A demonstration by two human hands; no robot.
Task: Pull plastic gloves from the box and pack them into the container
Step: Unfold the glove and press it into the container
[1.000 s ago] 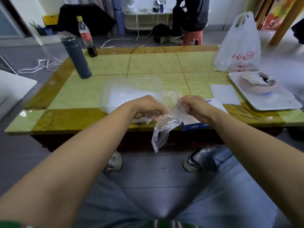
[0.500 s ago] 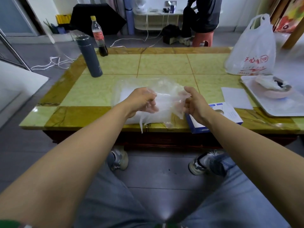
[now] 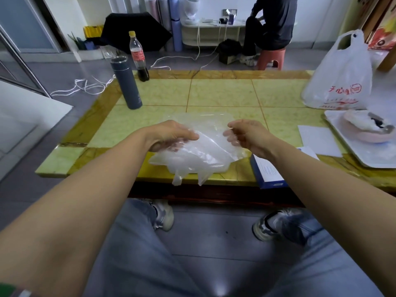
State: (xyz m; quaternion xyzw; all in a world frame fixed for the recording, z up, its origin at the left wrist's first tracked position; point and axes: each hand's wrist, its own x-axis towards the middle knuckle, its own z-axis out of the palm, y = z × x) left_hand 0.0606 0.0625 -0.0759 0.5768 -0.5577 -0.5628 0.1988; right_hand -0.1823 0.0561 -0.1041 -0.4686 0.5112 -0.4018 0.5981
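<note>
Red characters on white plastic carrier bag [image 3: 340, 67], not legible. Thin clear plastic glove [image 3: 205, 155] gripped by left hand [image 3: 171, 136] and right hand [image 3: 249, 136], fingers curled.

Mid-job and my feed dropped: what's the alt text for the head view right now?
The left hand and right hand hold a clear plastic glove spread over the clear container at the near edge of the table. The blue and white box lies right of it, partly hidden by the right forearm. A dark flask and a white bag stand farther back.
</note>
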